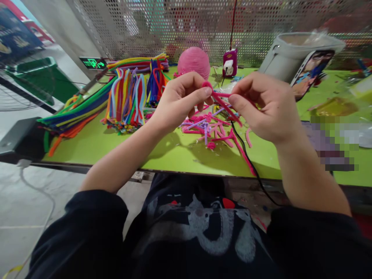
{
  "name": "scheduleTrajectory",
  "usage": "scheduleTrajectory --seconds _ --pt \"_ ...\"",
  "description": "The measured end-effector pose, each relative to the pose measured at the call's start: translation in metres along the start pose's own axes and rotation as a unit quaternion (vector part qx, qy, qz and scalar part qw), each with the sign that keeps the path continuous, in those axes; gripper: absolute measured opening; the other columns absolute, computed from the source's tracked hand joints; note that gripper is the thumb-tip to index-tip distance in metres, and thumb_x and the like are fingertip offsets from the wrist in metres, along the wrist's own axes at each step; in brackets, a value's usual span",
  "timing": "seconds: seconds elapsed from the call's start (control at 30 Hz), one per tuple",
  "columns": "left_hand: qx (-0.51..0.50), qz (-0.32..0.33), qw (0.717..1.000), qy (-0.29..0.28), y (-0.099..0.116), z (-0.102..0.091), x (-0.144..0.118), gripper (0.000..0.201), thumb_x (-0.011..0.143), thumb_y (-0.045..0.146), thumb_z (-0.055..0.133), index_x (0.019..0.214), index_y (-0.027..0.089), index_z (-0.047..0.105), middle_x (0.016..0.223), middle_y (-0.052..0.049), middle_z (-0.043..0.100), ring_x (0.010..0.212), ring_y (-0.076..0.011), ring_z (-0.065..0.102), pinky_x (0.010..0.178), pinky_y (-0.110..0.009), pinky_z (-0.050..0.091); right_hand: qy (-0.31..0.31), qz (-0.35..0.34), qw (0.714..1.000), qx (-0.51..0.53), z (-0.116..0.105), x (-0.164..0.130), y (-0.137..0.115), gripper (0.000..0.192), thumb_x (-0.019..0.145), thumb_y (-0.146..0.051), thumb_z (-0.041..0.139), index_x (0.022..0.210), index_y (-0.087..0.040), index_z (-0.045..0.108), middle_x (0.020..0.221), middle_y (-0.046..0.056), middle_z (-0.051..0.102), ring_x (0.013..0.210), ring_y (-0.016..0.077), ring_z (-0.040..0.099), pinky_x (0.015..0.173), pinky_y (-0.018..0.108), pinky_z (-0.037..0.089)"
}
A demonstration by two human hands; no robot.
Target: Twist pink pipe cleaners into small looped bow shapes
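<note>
My left hand (180,99) and my right hand (263,106) are raised over the green table (95,141), both pinching one pink pipe cleaner (222,102). The left thumb and forefinger grip its curled upper end. From the right hand's fingers the stem runs down and to the right. Below the hands lies a small heap of pink and purple pipe-cleaner pieces (212,130).
Bundles of many-coloured pipe cleaners (126,97) lie at the left. A pink ball (193,61), a plugged-in charger (229,62), a grey bin (293,50) and a phone (310,71) stand at the back before a perforated screen. A black cable (247,155) crosses the table's front edge.
</note>
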State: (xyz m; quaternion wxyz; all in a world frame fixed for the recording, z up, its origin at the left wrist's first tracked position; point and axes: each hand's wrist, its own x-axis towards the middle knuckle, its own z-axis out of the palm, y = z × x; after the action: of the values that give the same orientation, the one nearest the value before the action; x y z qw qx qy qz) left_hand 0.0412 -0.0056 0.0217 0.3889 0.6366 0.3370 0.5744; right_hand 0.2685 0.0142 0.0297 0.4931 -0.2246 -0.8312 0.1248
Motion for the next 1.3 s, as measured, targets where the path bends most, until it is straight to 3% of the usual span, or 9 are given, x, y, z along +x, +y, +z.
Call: scheduleTrajectory --seconds 0.2,0.37,0.47,0.57,0.67,0.73,0.87,1.07,1.3 --pt "-0.047 -0.016 0.997 -0.059 0.000 -0.004 -0.004 0.020 0.093 0.029 0.080 0.080 0.022 0.065 0.072 0.002 0.068 0.056 -0.0070 0.061 0.046 -0.020 0.045 0.043 -0.025 0.998 -0.030 0.002 0.001 0.007 0.020 0.104 -0.044 0.074 0.093 -0.027 0.071 0.081 0.004 0.070 0.066 0.0181 0.056 0.064 0.037 0.046" --pt "0.002 -0.019 0.999 -0.035 -0.001 -0.002 -0.004 0.030 0.092 0.044 0.085 0.083 0.024 0.064 0.071 0.002 0.068 0.056 -0.0078 0.062 0.046 -0.020 0.047 0.103 -0.142 0.962 -0.207 -0.005 0.001 0.000 0.019 0.107 -0.041 0.068 0.098 -0.027 0.079 0.098 0.010 0.075 0.101 0.0295 0.071 0.095 0.050 0.055" --pt "0.038 -0.024 0.999 -0.027 -0.003 0.001 -0.003 0.038 0.092 0.053 0.085 0.083 0.023 0.063 0.070 0.003 0.066 0.055 -0.0070 0.060 0.046 -0.019 0.046 0.084 -0.178 0.933 -0.302 -0.005 -0.003 -0.001 0.022 0.105 -0.046 0.071 0.097 -0.028 0.082 0.093 0.009 0.071 0.097 0.0314 0.069 0.090 0.053 0.053" --pt "0.080 -0.014 0.996 -0.034 -0.005 0.003 -0.005 0.041 0.092 0.058 0.085 0.084 0.023 0.065 0.067 0.003 0.064 0.061 -0.0087 0.066 0.050 -0.018 0.050 0.037 -0.182 0.932 -0.311 -0.001 -0.006 -0.001 0.025 0.109 -0.045 0.064 0.099 -0.028 0.079 0.087 0.007 0.071 0.093 0.0313 0.069 0.083 0.051 0.051" --pt "0.128 0.005 0.991 -0.041 -0.003 0.003 -0.007 0.036 0.093 0.053 0.085 0.085 0.022 0.068 0.071 0.001 0.065 0.070 -0.0112 0.071 0.057 -0.020 0.055 -0.044 -0.142 0.948 -0.282 0.000 -0.006 0.000 0.026 0.112 -0.043 0.058 0.102 -0.029 0.077 0.090 0.008 0.072 0.094 0.0294 0.070 0.085 0.048 0.051" --pt "0.159 0.015 0.986 -0.051 0.001 0.002 -0.008 0.031 0.092 0.044 0.087 0.083 0.021 0.070 0.073 0.000 0.067 0.073 -0.0120 0.071 0.060 -0.021 0.056 -0.072 -0.117 0.952 -0.272 -0.001 -0.004 0.000 0.025 0.109 -0.050 0.064 0.103 -0.030 0.078 0.090 0.007 0.072 0.093 0.0279 0.068 0.087 0.047 0.052" --pt "0.192 0.023 0.979 -0.060 0.008 -0.001 -0.007 0.024 0.090 0.032 0.088 0.078 0.020 0.071 0.071 0.000 0.066 0.071 -0.0120 0.069 0.061 -0.022 0.055 -0.054 -0.124 0.944 -0.301 0.000 -0.004 -0.003 0.030 0.106 -0.058 0.069 0.103 -0.030 0.081 0.093 0.007 0.073 0.097 0.0287 0.066 0.088 0.048 0.054" --pt "0.185 0.022 0.979 -0.086 0.004 -0.004 -0.004 0.022 0.087 0.030 0.088 0.077 0.022 0.070 0.068 0.000 0.066 0.073 -0.0140 0.069 0.061 -0.024 0.057 0.019 -0.170 0.929 -0.328 0.005 -0.007 -0.003 0.034 0.109 -0.056 0.068 0.094 -0.028 0.082 0.099 0.004 0.073 0.101 0.0273 0.069 0.094 0.050 0.053" --pt "0.099 -0.044 0.991 -0.075 0.003 -0.001 0.000 0.020 0.086 0.016 0.088 0.079 0.019 0.070 0.066 0.001 0.063 0.061 -0.0111 0.065 0.059 -0.024 0.051 0.025 -0.199 0.916 -0.348 -0.004 -0.005 0.007 0.023 0.104 -0.049 0.075 0.112 -0.030 0.085 0.103 0.009 0.077 0.104 0.0342 0.069 0.089 0.051 0.054"
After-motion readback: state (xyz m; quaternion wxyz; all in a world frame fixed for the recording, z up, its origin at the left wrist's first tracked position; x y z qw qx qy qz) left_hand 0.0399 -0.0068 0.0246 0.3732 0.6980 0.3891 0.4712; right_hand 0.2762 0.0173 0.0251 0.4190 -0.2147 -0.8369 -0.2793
